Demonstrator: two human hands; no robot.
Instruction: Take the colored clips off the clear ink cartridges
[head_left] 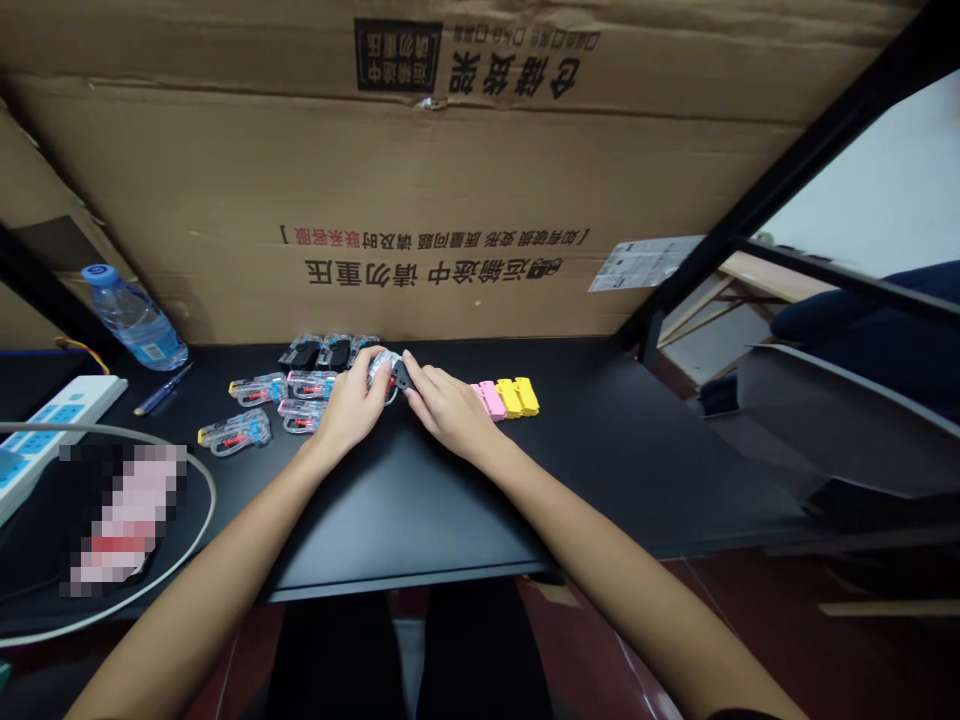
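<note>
My left hand (pixel 351 402) is closed around a clear plastic toy gun (pixel 383 363), whose body is partly hidden by the fingers. From the other side, my right hand (pixel 444 408) pinches a black plastic piece (pixel 403 375) against the toy's end. Whether the two parts are joined cannot be seen. Left of my hands lie several clear toy guns (pixel 237 433) with red and blue insides and yellow or pink ends. Further back are some with black parts (pixel 304 353). Pink pieces (pixel 492 401) and yellow pieces (pixel 517 397) sit just beyond my right hand.
A water bottle (pixel 139 318) and a screwdriver (pixel 162 391) lie at the back left of the black table (pixel 420 520). A power strip (pixel 56 425), a looping cable (pixel 212 490) and a blurred-out pinkish item are nearer. Cardboard (pixel 420 180) walls off the back.
</note>
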